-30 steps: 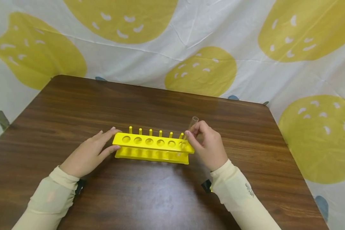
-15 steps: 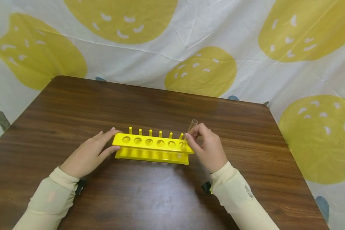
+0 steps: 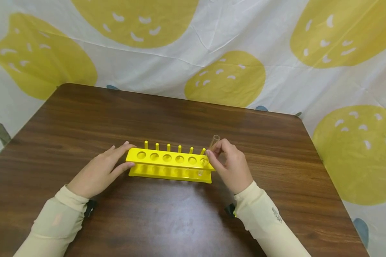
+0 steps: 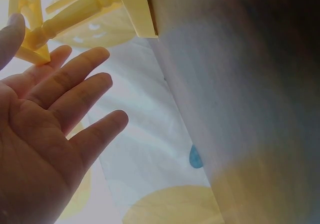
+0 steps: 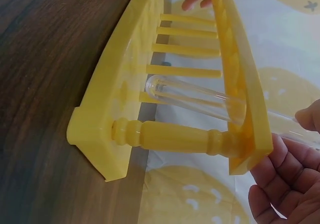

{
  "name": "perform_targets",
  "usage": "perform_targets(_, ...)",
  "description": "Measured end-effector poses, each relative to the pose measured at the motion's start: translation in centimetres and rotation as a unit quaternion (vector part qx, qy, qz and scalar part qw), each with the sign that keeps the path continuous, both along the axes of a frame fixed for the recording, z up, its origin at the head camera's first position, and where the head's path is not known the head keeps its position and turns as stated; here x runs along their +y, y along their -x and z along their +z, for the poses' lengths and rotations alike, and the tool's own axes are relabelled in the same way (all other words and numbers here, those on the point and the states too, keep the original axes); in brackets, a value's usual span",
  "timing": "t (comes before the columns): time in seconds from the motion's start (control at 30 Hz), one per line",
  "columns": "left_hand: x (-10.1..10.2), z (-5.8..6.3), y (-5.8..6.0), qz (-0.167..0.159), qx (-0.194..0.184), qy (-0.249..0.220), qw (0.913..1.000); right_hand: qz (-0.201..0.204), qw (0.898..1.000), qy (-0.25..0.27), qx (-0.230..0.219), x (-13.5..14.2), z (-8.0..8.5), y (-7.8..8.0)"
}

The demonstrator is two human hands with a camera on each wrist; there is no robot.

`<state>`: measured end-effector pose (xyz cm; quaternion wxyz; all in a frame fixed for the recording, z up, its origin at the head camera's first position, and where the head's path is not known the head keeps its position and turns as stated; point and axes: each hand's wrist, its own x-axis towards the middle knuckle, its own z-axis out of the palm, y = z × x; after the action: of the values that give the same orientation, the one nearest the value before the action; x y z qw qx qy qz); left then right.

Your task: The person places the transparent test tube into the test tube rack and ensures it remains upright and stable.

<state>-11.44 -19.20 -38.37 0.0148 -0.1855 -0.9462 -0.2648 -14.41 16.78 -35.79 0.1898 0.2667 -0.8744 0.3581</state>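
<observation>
A yellow test tube rack [image 3: 184,166] stands on the table, with one row of holes in its top plate and a row of pegs behind. My left hand [image 3: 96,173] holds the rack's left end between thumb and forefinger; its other fingers [image 4: 80,104] are spread out. Between thumb and fingers, my right hand [image 3: 233,166] pinches a clear glass test tube [image 3: 214,140] near its upper part. The tube leans through the rightmost hole. In the right wrist view, its rounded bottom [image 5: 155,88] is between the two plates, close to the lower plate.
The dark wood-grain table [image 3: 167,221] extends around the rack. A white cloth [image 3: 167,60] with yellow lemon prints hangs behind the table's far edge and down its right side.
My right hand has lowered the test tube a little further through the end hole, and the tube's mouth has shifted slightly left. The left hand and rack have stayed in place.
</observation>
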Motion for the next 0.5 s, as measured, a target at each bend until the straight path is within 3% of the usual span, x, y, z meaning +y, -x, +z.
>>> perform_targets(0.5,-0.01,0.08,-0.07,0.005,-0.007,0.004,1.0,0.008,1.0,-0.011,0.025,0.03,-0.35,0.08)
